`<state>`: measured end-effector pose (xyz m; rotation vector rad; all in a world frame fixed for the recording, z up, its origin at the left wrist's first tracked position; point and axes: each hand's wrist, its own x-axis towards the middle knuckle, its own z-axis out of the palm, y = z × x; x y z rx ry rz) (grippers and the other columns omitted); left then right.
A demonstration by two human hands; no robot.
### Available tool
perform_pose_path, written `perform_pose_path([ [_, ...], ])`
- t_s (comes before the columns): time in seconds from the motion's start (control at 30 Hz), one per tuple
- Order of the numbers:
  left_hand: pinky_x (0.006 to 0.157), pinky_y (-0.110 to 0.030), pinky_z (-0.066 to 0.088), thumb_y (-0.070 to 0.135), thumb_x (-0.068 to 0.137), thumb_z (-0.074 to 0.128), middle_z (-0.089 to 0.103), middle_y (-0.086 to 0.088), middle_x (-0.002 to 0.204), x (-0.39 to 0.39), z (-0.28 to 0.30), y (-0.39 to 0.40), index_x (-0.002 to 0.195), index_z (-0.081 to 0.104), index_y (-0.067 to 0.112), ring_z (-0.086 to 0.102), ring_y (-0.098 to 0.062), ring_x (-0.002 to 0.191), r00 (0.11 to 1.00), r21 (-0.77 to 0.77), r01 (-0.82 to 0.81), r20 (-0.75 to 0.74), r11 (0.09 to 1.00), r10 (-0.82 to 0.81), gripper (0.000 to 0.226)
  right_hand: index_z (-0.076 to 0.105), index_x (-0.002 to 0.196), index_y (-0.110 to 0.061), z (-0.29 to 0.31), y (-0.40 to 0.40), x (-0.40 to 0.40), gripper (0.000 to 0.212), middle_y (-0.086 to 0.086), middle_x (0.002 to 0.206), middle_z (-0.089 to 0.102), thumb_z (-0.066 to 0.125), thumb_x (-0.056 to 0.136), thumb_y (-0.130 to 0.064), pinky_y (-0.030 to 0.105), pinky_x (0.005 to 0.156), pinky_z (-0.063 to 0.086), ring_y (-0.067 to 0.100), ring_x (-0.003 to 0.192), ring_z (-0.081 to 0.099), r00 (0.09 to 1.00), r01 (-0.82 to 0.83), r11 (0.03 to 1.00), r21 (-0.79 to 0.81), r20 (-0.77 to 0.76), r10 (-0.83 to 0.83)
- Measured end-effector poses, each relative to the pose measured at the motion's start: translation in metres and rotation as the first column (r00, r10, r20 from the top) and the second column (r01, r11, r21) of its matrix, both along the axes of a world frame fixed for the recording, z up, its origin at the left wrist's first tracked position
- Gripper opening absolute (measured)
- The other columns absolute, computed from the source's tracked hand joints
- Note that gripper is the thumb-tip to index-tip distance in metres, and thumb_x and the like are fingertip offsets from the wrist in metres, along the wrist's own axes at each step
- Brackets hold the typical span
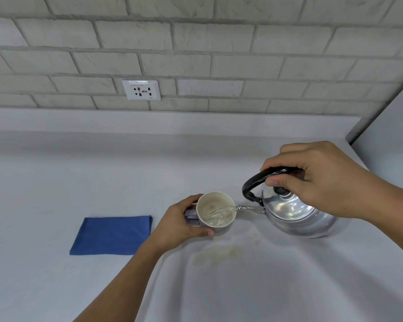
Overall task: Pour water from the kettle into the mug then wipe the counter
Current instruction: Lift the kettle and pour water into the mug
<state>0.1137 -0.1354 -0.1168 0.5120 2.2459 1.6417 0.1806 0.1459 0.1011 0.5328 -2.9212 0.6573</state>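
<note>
Pour step | my right hand [321, 180] gripped kettle [298, 214] handle, spout at mug [215, 212] rim | left hand [184, 223] wrapped mug, center counter [56, 173] | risk: more tilt could overshoot, enlarge spill [219, 254]; cloth [113, 234] lay left.

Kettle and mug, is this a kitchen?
Probably a kitchen: a kettle pours water into a mug on a pale counter, below a brick-tile wall with a socket.
</note>
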Motion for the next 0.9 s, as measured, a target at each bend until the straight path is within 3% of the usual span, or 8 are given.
perform_pose_path([
  [0.6,0.091,-0.009,0.052,0.019,0.058,0.103,0.074,0.014,0.126,0.001,0.000,0.000,0.135,0.065,0.032,0.068,-0.004,0.119,1.000,-0.004,0.001,-0.007,1.000,-0.001,0.086,0.075,0.093,-0.038,0.010,-0.004,-0.005,0.012,-0.014,0.070,0.057,0.064,0.089,-0.040,0.023,0.062,0.044,0.009,0.075,0.056,0.998,-0.056,0.993,0.105,-0.003,0.056],
  [0.9,0.090,-0.009,0.052,0.023,0.058,0.103,0.074,0.015,0.125,0.002,0.000,0.001,0.132,0.065,0.039,0.069,-0.004,0.118,1.000,0.000,0.004,-0.011,1.000,-0.004,0.085,0.074,0.092,-0.037,0.012,-0.006,-0.008,0.017,-0.019,0.091,0.056,0.058,0.088,-0.044,0.012,0.061,0.035,0.004,0.079,0.056,0.998,-0.068,0.986,0.152,-0.003,0.069],
])
